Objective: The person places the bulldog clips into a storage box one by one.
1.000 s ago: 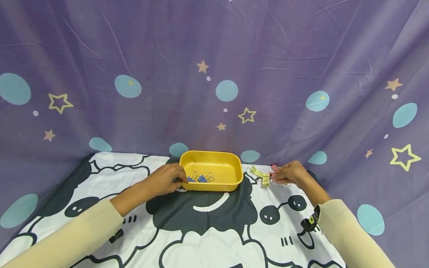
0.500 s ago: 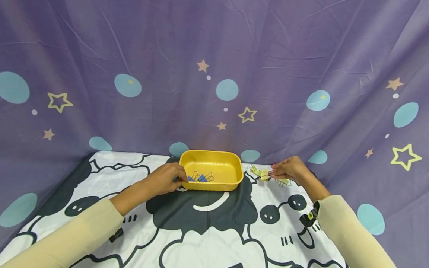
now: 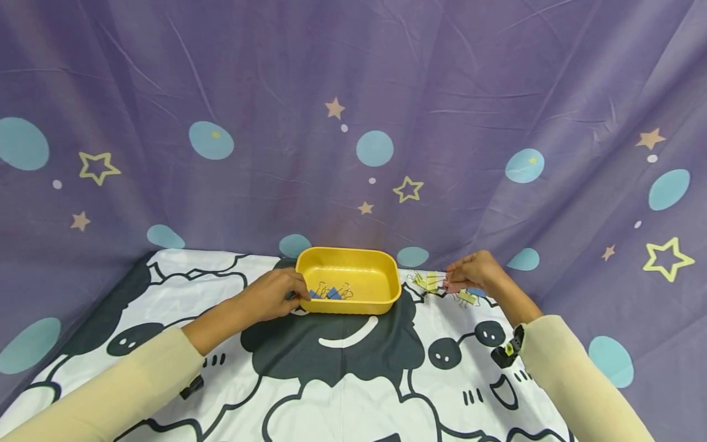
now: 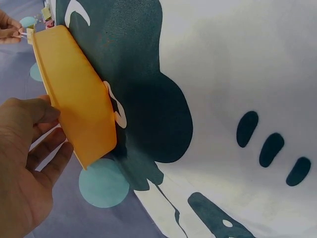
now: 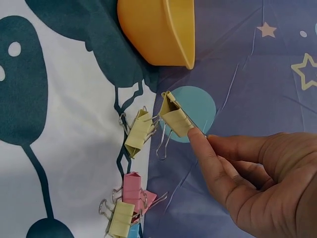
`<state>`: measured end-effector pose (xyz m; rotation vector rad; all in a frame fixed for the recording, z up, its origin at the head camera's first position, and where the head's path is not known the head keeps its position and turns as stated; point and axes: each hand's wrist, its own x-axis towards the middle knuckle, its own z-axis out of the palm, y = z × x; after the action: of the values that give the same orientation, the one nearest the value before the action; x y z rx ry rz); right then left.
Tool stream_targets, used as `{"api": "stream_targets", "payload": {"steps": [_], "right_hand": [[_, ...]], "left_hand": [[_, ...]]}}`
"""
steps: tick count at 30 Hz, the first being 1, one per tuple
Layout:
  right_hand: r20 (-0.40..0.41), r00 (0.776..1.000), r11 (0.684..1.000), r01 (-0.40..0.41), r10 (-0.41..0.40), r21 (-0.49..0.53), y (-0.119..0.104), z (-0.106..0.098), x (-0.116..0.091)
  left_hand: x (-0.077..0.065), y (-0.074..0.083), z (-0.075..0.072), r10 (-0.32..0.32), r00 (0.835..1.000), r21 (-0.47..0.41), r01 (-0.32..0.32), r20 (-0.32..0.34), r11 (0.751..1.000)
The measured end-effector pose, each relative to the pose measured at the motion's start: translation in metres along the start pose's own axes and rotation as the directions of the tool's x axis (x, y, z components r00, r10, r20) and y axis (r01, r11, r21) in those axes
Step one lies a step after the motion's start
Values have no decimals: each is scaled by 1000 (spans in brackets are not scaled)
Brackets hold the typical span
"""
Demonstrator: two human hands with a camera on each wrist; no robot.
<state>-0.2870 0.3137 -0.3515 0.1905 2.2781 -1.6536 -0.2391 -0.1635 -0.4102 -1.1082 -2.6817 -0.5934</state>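
My left hand [image 3: 276,296] holds the left front rim of a yellow plastic tray [image 3: 356,307]; in the left wrist view the thumb and fingers are at its edge. Two blue binder clips [image 3: 334,294] lie inside, near that hand. Beyond the tray's right side, my right hand [image 5: 262,173] pinches a yellow binder clip [image 5: 178,121] by a wire handle between thumb and fingers. The clip hangs tilted, overlapping another yellow binder clip [image 5: 138,133] in the right wrist view. Closer to the wrist lie a pink binder clip [image 5: 132,187] and a further yellow clip [image 5: 120,220].
A bit of blue [image 5: 133,230] shows under the clips by the right hand. The table is covered with a black and white cartoon cloth [image 3: 342,405]. Right behind the tray hangs a purple curtain [image 3: 265,202] with stars and blue spots.
My right hand has risen and drawn slightly back, carrying the yellow binder clip up from the pile. More of the other clips shows below it. The left hand and tray have stayed put.
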Motion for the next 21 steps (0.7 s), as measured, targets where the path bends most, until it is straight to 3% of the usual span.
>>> {"api": "stream_targets", "payload": {"steps": [21], "right_hand": [[-15,999,993,50,-52,-106,-16,20,0]], "left_hand": [[1,2,-1,-15,1000,11,15,6,1000]]}}
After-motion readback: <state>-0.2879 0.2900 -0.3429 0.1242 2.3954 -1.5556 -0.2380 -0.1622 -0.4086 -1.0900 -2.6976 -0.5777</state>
